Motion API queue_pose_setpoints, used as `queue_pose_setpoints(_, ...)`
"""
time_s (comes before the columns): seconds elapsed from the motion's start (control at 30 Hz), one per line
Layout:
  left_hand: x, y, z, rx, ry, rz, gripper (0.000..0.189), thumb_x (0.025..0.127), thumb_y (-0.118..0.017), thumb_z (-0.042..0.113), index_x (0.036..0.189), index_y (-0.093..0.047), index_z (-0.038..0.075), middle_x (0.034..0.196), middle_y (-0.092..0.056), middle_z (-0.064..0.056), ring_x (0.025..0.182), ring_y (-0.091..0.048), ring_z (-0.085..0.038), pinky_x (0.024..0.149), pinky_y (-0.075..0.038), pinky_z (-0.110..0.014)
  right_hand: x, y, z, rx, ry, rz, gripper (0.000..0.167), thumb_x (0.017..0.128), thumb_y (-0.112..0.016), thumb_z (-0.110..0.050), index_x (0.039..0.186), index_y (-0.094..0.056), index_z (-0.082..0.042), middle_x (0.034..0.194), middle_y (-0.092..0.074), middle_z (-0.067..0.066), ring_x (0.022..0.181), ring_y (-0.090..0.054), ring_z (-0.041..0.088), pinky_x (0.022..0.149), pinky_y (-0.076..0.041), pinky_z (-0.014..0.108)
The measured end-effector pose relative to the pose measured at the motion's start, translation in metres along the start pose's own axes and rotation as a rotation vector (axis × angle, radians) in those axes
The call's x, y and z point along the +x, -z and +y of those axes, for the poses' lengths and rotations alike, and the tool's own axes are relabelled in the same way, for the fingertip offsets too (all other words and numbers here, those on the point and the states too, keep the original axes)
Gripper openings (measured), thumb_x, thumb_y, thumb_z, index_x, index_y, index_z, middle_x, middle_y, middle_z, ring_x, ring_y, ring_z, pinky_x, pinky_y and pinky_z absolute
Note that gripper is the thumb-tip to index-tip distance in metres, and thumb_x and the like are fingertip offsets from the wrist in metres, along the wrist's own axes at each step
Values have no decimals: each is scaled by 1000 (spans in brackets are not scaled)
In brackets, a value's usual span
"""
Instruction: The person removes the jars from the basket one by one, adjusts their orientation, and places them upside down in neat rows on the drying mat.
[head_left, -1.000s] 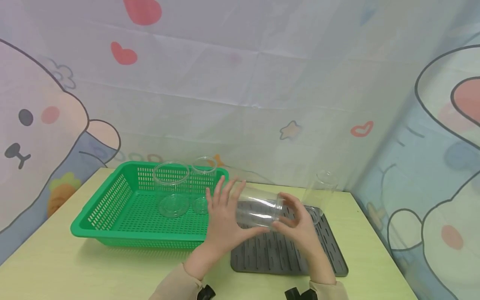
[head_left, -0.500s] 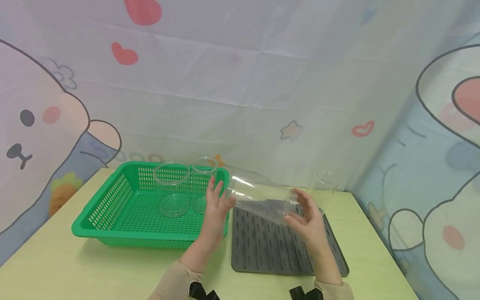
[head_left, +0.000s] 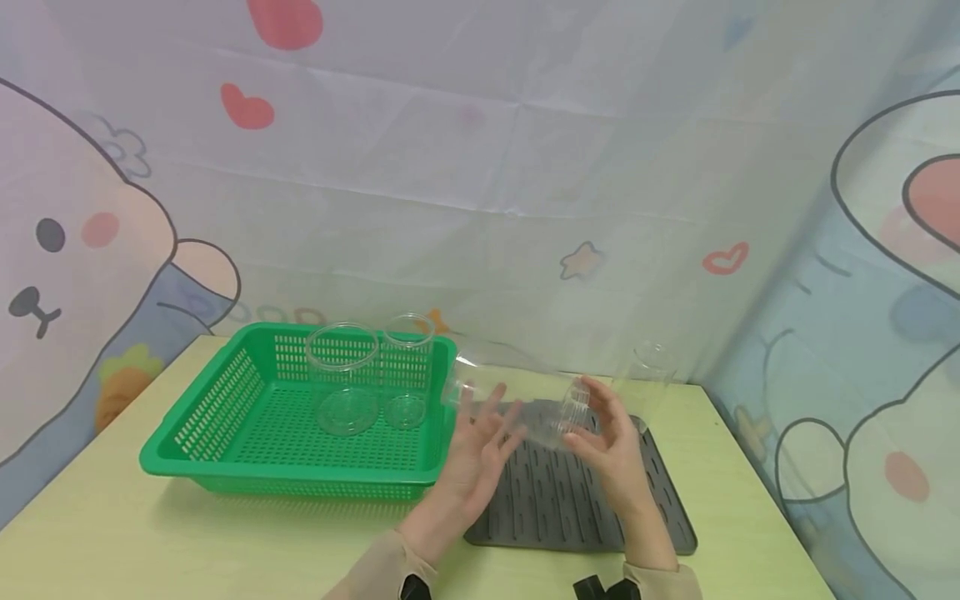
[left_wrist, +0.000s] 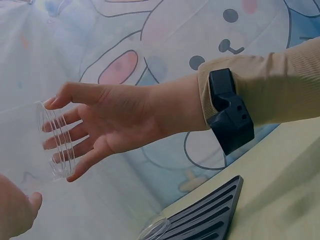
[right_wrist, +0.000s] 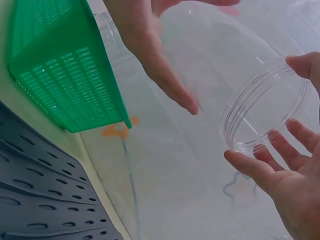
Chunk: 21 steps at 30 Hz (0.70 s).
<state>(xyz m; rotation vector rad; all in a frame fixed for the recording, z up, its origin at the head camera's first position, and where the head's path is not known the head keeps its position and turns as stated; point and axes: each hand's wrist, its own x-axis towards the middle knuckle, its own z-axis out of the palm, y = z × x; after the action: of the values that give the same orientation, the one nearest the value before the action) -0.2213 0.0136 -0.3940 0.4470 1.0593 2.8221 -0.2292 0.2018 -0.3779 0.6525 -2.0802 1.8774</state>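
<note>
where the beige sleeves (head_left: 378, 571) enter at the bottom of the head view, only scraps of black wrist gear show; the left wrist view has the right arm's wrist camera (left_wrist: 232, 112) in full, over the cuff. the left hand (head_left: 476, 462) has its fingers straight and spread at a clear screw-neck jar (head_left: 538, 390); whether they touch it i cannot tell. the right hand (head_left: 615, 450) holds the jar by its threaded neck, and the left wrist view shows the palm, which the head view hides. the jar is tipped on its side in the air above a dark grey slotted mat (head_left: 551, 508); the right wrist view brings out the thread rings round its open mouth. the mat lies on the pale surface (head_left: 247, 558), just right of a green perforated basket (head_left: 281, 475). inside, a wide clear jar (head_left: 343, 379) and a narrower clear jar (head_left: 408, 371) stand upright; the right wrist view gives mainly the basket's outer wall. a slim clear cylinder (head_left: 647, 382) stands towards the mat's far right corner. behind hangs a cartoon-printed backdrop (head_left: 450, 167).
</note>
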Motion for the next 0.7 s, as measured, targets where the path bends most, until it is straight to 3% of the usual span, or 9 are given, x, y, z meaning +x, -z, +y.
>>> queue_pose_setpoints(0.13,2,2,-2,-43,-4,21,99,98,-59,23,153,24,23,164,-6,-15,150,-15,-39,121,-20,-53,0,0,0,-31,-6,-18,67,86,-59,11,147,-33,2,150,-36,6,135,-34,2,94,-49,20)
queue_pose_setpoints(0.23,3,3,-3,-68,-8,26,98,99,-58,23,153,23,23,164,-5,-15,149,-15,-40,121,-18,-55,0,0,0,-62,-28,-27,68,86,-59,12,148,-31,2,152,-32,11,135,-33,3,98,-48,29)
queue_pose_setpoints(0.4,4,5,-6,-78,-12,27,98,98,-59,25,154,21,24,164,-4,-16,149,-18,-39,120,-17,-56,0,1,1,-73,-63,-38,70,87,-60,10,149,-28,2,154,-28,13,143,-27,24,104,-41,59)
queue_pose_setpoints(0.47,4,5,-7,-82,-10,33,97,99,-59,24,154,21,25,164,-5,-15,149,-19,-38,120,-18,-56,0,2,1,-71,-73,-41,70,87,-60,10,149,-27,3,155,-26,14,144,-23,33,104,-38,63)
queue_pose_setpoints(0.53,5,5,-8,-89,-8,39,94,100,-57,23,154,21,25,163,-6,-15,149,-19,-38,120,-18,-56,0,3,2,-79,-84,-42,71,88,-61,8,150,-27,2,155,-26,14,144,-21,36,105,-40,58)
queue_pose_setpoints(0.7,9,2,-8,-39,-31,73,92,98,-55,15,155,17,24,163,-9,-15,148,-20,-39,118,-24,-56,0,7,4,-67,-71,-50,73,88,-61,7,151,-27,-1,157,-27,16,145,-23,33,101,-44,24)
